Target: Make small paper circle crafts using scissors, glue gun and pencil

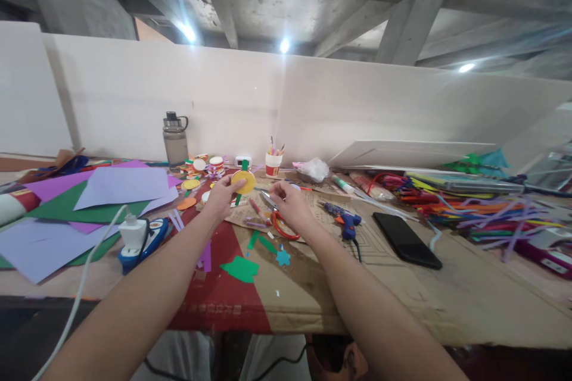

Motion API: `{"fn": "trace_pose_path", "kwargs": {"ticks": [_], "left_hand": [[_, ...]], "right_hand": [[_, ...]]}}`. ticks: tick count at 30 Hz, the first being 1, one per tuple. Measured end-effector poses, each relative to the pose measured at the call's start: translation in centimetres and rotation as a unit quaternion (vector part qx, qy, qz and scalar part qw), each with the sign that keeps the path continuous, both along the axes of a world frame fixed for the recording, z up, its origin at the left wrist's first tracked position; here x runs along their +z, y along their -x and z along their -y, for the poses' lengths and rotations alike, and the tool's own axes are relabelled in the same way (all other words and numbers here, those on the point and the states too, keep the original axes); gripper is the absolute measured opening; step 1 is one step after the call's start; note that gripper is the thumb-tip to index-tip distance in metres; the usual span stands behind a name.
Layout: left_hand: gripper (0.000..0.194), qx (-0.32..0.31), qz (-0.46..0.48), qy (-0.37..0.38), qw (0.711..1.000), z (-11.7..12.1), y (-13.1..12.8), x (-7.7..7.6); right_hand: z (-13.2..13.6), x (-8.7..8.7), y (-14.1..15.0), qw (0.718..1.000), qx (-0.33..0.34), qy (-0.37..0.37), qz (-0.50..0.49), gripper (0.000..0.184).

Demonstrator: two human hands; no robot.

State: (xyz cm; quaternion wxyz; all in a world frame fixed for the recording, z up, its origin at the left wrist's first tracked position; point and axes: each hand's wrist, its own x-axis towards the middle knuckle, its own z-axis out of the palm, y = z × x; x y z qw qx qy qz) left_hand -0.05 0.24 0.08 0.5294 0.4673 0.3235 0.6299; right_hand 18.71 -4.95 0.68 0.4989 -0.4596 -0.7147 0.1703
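Where the picture's lower edge cuts both forearms off, the near edge of the cardboard-covered table (447,309) runs across, with a green paper scrap (242,268) lying near it. Farther in, the right hand (290,205) closes its fingers around red-handled scissors (279,220), whose blades are mostly hidden. The left hand (220,195) pinches a yellow paper disc (243,181) with a green strip behind it, held just above the table's middle. A blue glue gun (342,219) and black phone (406,239) lie rightward; a bottle (175,138) stands at the far edge.
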Motion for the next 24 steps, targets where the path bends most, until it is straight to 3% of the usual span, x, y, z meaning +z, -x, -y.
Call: {"fn": "trace_pose_path", "kwargs": {"ticks": [9,15,21,24], "left_hand": [[0.038,0.004,0.014,0.02,1.0,-1.0,0.3,-0.9],[0.035,0.021,0.051,0.027,0.998,-0.8,0.2,-0.4],[0.03,0.06,0.077,0.035,0.995,-0.2,0.2,0.2],[0.031,0.065,0.075,0.028,0.995,0.0,0.1,0.2]], "right_hand": [[0.0,0.4,-0.2,0.998,0.027,0.016,0.055,0.039],[0.5,0.1,0.2,0.993,0.025,0.052,0.107,0.013],[0.6,0.0,0.2,0.982,-0.001,0.071,0.176,0.018],[0.7,0.2,0.1,0.98,0.019,0.063,0.187,0.018]]}}
